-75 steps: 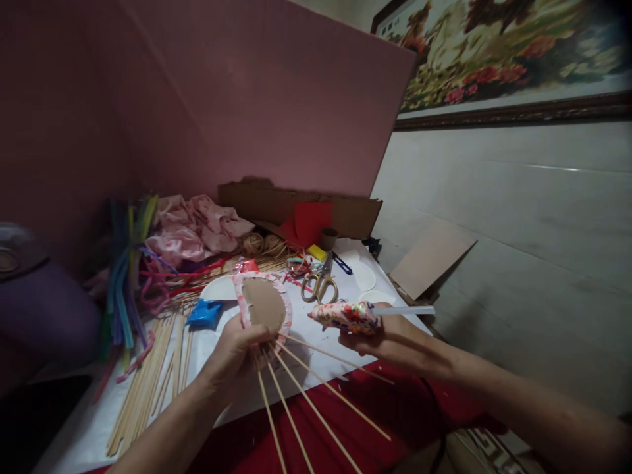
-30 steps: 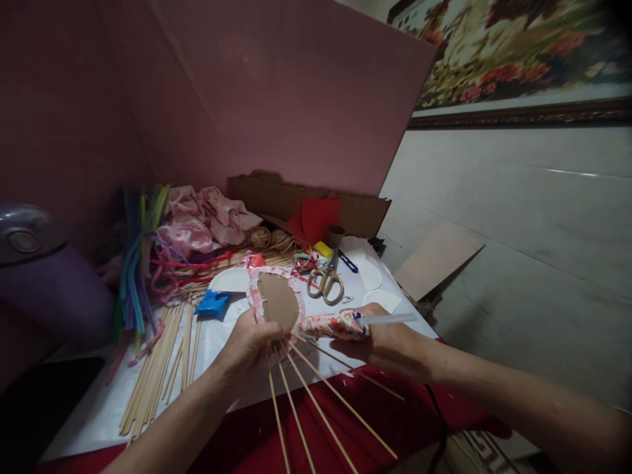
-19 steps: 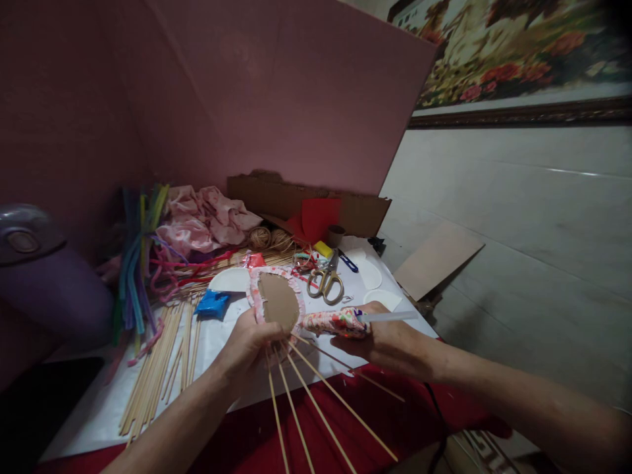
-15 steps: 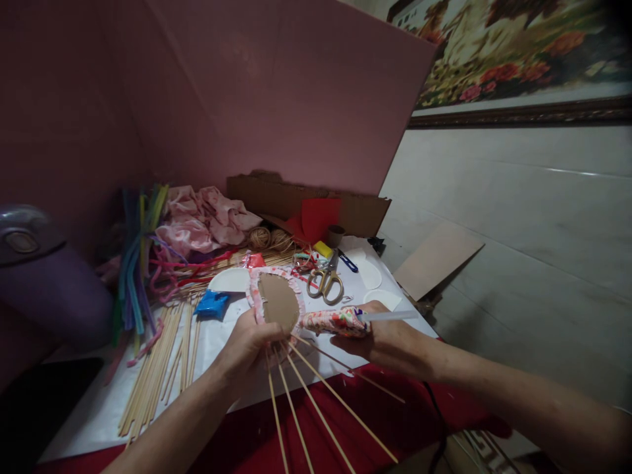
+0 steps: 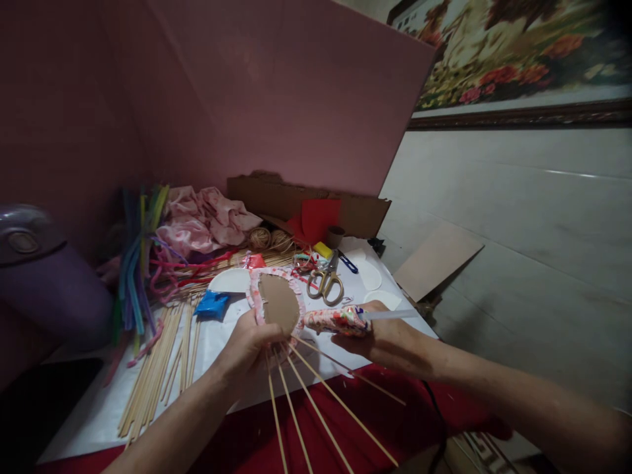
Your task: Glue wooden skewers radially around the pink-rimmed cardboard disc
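Observation:
My left hand grips a half-round cardboard piece edged with pink floral fabric, where several thin wooden sticks fan out from its lower edge toward me. My right hand is closed round a glue gun wrapped in floral fabric, with a pale glue stick poking out of its back. The gun's nozzle touches or nearly touches the right edge of the cardboard piece, near where the sticks meet.
On the white tabletop lie a bundle of wooden sticks, coloured pipe cleaners, pink cloth, twine balls, scissors, a blue packet, white discs. Behind stand a cardboard box and pink board.
My right hand has brought the glue gun leftward, from well apart from the cardboard piece to its right edge. In the last second the hands have hardly shifted.

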Motion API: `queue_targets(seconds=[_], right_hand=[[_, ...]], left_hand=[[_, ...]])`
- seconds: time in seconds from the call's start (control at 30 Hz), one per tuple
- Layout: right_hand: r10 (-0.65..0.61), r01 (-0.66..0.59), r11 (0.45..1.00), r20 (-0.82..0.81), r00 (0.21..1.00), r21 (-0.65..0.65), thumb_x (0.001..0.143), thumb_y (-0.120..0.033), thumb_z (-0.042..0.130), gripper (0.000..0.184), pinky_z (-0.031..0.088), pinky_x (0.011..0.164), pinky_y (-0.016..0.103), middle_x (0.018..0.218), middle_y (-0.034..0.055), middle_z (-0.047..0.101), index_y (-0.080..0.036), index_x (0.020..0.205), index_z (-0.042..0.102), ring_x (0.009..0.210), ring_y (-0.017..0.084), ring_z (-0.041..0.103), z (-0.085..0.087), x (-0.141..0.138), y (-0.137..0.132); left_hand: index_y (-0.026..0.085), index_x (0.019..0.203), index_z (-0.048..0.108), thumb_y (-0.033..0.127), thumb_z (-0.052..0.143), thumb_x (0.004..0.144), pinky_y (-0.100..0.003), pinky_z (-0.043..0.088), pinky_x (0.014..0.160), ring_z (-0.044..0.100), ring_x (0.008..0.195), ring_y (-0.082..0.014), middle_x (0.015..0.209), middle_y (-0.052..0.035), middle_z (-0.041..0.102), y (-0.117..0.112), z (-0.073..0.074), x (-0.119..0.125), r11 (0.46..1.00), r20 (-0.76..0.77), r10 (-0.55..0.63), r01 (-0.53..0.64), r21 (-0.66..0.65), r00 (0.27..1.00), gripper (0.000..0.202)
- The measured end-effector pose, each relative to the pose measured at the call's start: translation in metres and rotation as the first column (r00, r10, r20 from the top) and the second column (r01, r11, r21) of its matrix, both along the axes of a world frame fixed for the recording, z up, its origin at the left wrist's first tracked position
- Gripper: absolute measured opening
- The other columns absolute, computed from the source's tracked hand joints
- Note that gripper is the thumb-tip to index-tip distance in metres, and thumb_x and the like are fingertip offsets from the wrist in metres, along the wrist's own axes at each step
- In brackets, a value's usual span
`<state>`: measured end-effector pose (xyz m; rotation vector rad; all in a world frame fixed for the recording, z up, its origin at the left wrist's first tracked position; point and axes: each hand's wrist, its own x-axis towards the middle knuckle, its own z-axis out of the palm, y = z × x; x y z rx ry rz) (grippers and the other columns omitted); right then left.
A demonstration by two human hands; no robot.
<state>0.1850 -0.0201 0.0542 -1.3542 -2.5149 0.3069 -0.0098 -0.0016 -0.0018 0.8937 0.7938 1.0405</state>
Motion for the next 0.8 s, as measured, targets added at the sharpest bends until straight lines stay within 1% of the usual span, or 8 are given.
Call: queue_targets(seconds=[0.17,0.3,0.37,0.47,0.53,0.6,0.7,0.8], right_hand=[[0.016,-0.016,1.0,-0.018,1.0,-0.021,0.074,-0.02,0.047,0.019,0.033,0.052,0.022,0.076,0.0001,0.06,-0.023,0.088,0.06,0.058,0.012,0.047,-0.003,0.003,0.002],[-0.009,0.007,0.999,-0.044,0.999,-0.045,0.074,-0.018,0.048,0.019,0.035,0.055,0.022,0.078,0.0,0.061,-0.022,0.087,0.061,0.063,0.013,0.05,0.003,-0.001,0.001],[-0.004,-0.004,0.995,-0.082,0.997,-0.103,0.075,-0.017,0.046,0.021,0.038,0.059,0.023,0.081,0.0001,0.062,-0.022,0.09,0.06,0.067,0.014,0.052,0.005,-0.002,0.001],[0.009,-0.051,0.978,-0.204,0.979,-0.203,0.077,-0.018,0.045,0.027,0.04,0.071,0.027,0.096,0.001,0.06,-0.022,0.101,0.056,0.083,0.016,0.053,0.004,0.0,0.004],[-0.045,-0.037,0.963,-0.293,0.955,-0.267,0.077,-0.022,0.046,0.03,0.04,0.075,0.03,0.1,0.0015,0.058,-0.022,0.106,0.053,0.088,0.017,0.052,0.0,0.002,0.006],[-0.129,0.011,0.952,-0.373,0.919,-0.305,0.075,-0.026,0.05,0.032,0.041,0.072,0.029,0.097,0.0018,0.058,-0.022,0.107,0.053,0.084,0.017,0.052,-0.003,0.005,0.008],[-0.237,0.083,0.94,-0.456,0.858,-0.331,0.073,-0.033,0.052,0.033,0.042,0.056,0.023,0.076,0.0014,0.058,-0.019,0.103,0.054,0.064,0.013,0.052,-0.007,0.01,0.011],[-0.346,0.192,0.917,-0.46,0.818,-0.349,0.073,-0.043,0.049,0.034,0.032,0.037,0.02,0.052,-0.0026,0.045,-0.015,0.09,0.057,0.042,0.008,0.039,-0.012,0.023,0.018]], left_hand=[[0.011,0.079,0.057,0.005,0.052,0.053,-0.023,0.041,0.05,0.053,0.054,-0.0128,0.067,-0.005,0.06,-0.001,0.003,0.001,1.0,0.018,0.001,-0.001,-0.006,1.0,0.028],[0.012,0.079,0.056,0.005,0.051,0.054,-0.022,0.04,0.049,0.053,0.053,-0.0121,0.065,-0.004,0.059,0.0,0.002,0.001,1.0,0.004,0.004,-0.004,-0.017,1.0,0.026],[0.011,0.078,0.056,0.004,0.051,0.055,-0.022,0.04,0.049,0.052,0.053,-0.0117,0.065,-0.0035,0.058,0.0,0.001,0.001,1.0,0.014,0.001,-0.001,0.005,1.0,0.025],[0.012,0.079,0.054,0.002,0.049,0.056,-0.022,0.041,0.05,0.051,0.053,-0.0107,0.066,-0.0026,0.057,0.0,0.0,0.002,1.0,0.038,-0.006,0.006,0.015,0.999,0.026],[0.012,0.082,0.053,0.001,0.048,0.057,-0.023,0.041,0.051,0.051,0.054,-0.0105,0.068,-0.0025,0.057,0.0,0.0,0.001,1.0,0.048,-0.008,0.008,0.011,0.999,0.028],[0.012,0.084,0.052,0.002,0.049,0.058,-0.024,0.042,0.053,0.052,0.056,-0.011,0.071,-0.0032,0.057,-0.001,0.001,0.001,1.0,0.044,-0.015,0.015,0.008,0.999,0.028],[0.012,0.088,0.052,0.003,0.049,0.059,-0.025,0.042,0.054,0.053,0.058,-0.0123,0.073,-0.0048,0.057,-0.002,0.003,0.0,1.0,0.028,-0.022,0.022,-0.013,0.999,0.03],[0.011,0.085,0.054,0.004,0.05,0.059,-0.024,0.042,0.051,0.053,0.056,-0.0117,0.07,-0.0043,0.057,-0.001,0.003,0.0,0.999,0.028,-0.021,0.022,-0.027,0.999,0.027]])
